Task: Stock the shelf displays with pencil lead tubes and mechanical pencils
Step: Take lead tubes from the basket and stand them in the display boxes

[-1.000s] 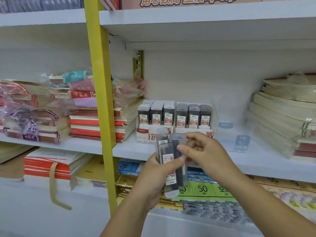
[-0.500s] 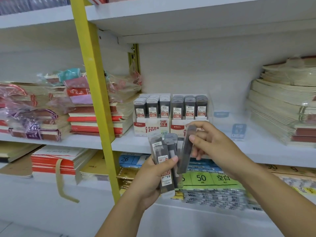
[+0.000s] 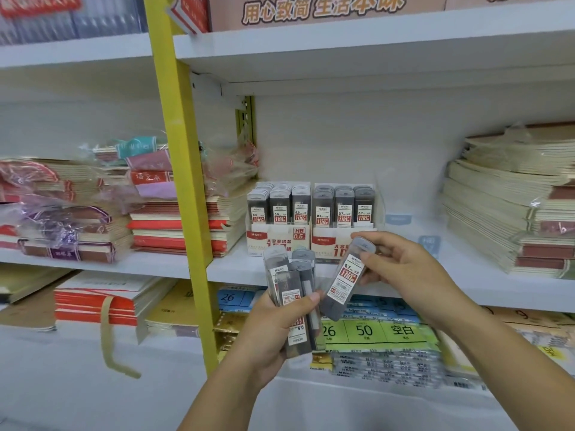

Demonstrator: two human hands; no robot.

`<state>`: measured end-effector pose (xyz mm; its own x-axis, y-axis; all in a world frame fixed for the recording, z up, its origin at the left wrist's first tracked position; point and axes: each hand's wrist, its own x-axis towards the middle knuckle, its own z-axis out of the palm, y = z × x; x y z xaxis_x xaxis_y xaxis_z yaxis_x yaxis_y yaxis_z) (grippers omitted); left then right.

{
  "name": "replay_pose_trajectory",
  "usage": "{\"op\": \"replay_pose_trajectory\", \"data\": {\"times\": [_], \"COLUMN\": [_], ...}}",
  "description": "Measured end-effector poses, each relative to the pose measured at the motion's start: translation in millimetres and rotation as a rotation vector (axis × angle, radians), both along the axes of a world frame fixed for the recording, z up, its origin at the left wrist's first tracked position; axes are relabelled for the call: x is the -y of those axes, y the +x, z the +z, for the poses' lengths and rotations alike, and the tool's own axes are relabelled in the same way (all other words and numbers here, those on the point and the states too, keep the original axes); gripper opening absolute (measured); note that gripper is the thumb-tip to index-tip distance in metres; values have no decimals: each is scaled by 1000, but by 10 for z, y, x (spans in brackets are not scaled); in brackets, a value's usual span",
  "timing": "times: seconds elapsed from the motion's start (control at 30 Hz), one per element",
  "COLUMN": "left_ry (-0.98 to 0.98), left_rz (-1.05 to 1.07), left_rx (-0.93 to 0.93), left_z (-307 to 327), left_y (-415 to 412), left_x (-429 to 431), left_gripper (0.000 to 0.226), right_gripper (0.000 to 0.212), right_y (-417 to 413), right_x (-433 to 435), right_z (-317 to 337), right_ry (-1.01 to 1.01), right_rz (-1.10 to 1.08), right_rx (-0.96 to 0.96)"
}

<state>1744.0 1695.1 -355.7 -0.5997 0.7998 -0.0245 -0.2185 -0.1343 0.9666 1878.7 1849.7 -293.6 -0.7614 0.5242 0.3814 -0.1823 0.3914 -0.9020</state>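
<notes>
My left hand [image 3: 273, 334] grips a bunch of several grey pencil lead tubes [image 3: 291, 284] upright, with red and white labels. My right hand [image 3: 401, 269] pinches a single lead tube [image 3: 347, 279] marked 0.7, tilted, just right of the bunch and apart from it. Both hands are in front of the middle shelf. On that shelf stand two white display boxes: the left display box [image 3: 278, 242] marked HB 0.5 and the right display box [image 3: 326, 244], each with three front rows of lead tubes [image 3: 311, 206]. No mechanical pencils are visible.
A yellow shelf upright [image 3: 180, 188] runs down left of the displays. Wrapped notebook stacks [image 3: 174, 225] lie to the left, cream booklet stacks [image 3: 504, 213] to the right. A clear plastic holder [image 3: 401, 213] stands right of the displays. Paper packs [image 3: 373, 334] fill the shelf below.
My right hand has drawn one tube out of the bunch and turned it so its 0.7 label faces me. The view has tilted up a little.
</notes>
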Motion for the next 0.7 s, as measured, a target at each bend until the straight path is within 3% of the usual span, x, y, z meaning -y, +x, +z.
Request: {"op": "replay_pose_trajectory", "data": {"times": [0.13,0.23,0.33,0.4,0.5,0.7], "left_ry": [93,163,167,176,205,163], "left_rz": [-21,-23,-33,-28,-12,15], "left_rx": [52,108,108,110,111,94], "left_z": [55,83,86,84,80,67], "left_y": [-39,-81,-120,-136,-160,-214], "left_x": [-17,-73,-118,-150,-173,-147], "left_gripper": [42,40,20,18,31,14], "right_gripper": [26,27,28,28,24,17], "right_y": [16,-41,-210,-354,-536,-711], "right_x": [-22,-175,-360,-481,-607,-698], "right_z": [189,555,840,889,896,998], "right_ry": [109,365,707,816,797,742], "right_rz": [-159,-368,-509,-518,-445,-436], "right_rx": [-117,-269,-151,-2,163,181]}}
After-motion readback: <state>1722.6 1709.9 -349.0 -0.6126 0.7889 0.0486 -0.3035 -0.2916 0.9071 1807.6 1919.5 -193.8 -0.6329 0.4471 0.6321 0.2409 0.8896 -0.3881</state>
